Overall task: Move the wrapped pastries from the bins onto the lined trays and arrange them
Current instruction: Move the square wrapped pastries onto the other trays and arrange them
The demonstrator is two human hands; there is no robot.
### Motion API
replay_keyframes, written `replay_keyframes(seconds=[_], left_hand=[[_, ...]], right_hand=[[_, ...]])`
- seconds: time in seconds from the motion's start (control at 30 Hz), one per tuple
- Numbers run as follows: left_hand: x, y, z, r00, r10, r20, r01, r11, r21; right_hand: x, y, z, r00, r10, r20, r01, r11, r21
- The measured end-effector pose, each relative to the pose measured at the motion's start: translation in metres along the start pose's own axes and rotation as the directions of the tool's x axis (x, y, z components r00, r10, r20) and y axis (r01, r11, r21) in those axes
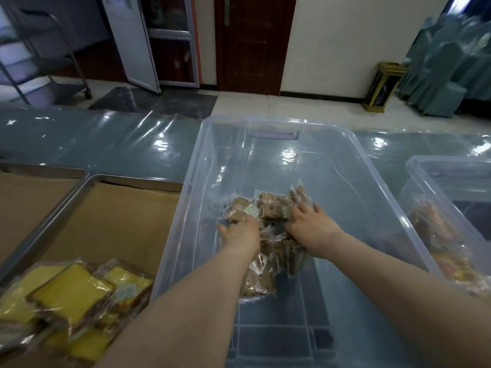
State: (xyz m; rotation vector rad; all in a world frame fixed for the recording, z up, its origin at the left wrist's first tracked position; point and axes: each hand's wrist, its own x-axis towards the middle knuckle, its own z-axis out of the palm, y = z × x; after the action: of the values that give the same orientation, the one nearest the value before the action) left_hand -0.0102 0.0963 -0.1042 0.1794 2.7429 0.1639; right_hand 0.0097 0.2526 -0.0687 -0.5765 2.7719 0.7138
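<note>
A clear plastic bin (212, 144) stands in the middle of the table. A pile of brown wrapped pastries (268, 208) lies on its floor. My left hand (240, 235) and my right hand (308, 227) are both inside the bin, pressed onto the pile from either side, fingers curled around wrappers. To the left stands a metal tray (50, 216) lined with brown paper. Yellow wrapped pastries (71, 290) are heaped at its near end.
A second lined tray (24, 197) sits at the far left. Another clear bin (425, 171) with orange-brown wrapped pastries (438, 235) stands at the right. Shiny plastic sheeting (119, 144) covers the table. Beyond are a trolley, doors, a waste bin and stacked chairs.
</note>
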Motion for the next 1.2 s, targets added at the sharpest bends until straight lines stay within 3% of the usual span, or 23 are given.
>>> replay_keyframes(seconds=[0.1,0.23,0.4,0.5,0.63,0.8,0.9,1.07,1.2], left_hand=[[-0.004,0.008,-0.018,0.999,-0.009,-0.049,0.009,1.000,0.013],[-0.009,0.009,-0.065,0.971,0.071,-0.230,-0.056,0.996,0.070],[-0.038,-0.013,-0.129,0.845,0.177,-0.505,-0.226,0.974,-0.036],[-0.068,-0.045,-0.165,0.735,0.163,-0.658,-0.370,0.910,-0.189],[-0.118,-0.107,-0.191,0.576,0.082,-0.813,-0.515,0.809,-0.284],[-0.163,-0.208,-0.185,0.488,-0.091,-0.868,-0.569,0.721,-0.396],[-0.181,-0.278,-0.164,0.504,-0.217,-0.836,-0.543,0.674,-0.502],[-0.201,-0.415,-0.113,0.614,-0.355,-0.705,-0.473,0.548,-0.689],[-0.217,-0.534,-0.066,0.673,-0.435,-0.597,-0.303,0.574,-0.760]], right_hand=[[-0.008,0.009,-0.010,1.000,-0.009,-0.019,0.010,0.999,0.052],[-0.024,0.019,-0.037,0.985,0.048,-0.165,-0.027,0.991,0.128],[-0.046,0.025,-0.088,0.897,0.188,-0.400,-0.093,0.965,0.247],[-0.062,0.018,-0.126,0.797,0.218,-0.563,-0.101,0.967,0.233],[-0.074,-0.012,-0.186,0.586,0.218,-0.780,-0.053,0.971,0.232],[-0.049,-0.083,-0.250,0.451,0.249,-0.857,0.076,0.946,0.315],[-0.016,-0.147,-0.278,0.452,0.226,-0.863,0.195,0.919,0.343],[0.058,-0.280,-0.302,0.522,0.123,-0.844,0.357,0.867,0.347],[0.120,-0.405,-0.305,0.684,0.042,-0.729,0.427,0.787,0.446]])
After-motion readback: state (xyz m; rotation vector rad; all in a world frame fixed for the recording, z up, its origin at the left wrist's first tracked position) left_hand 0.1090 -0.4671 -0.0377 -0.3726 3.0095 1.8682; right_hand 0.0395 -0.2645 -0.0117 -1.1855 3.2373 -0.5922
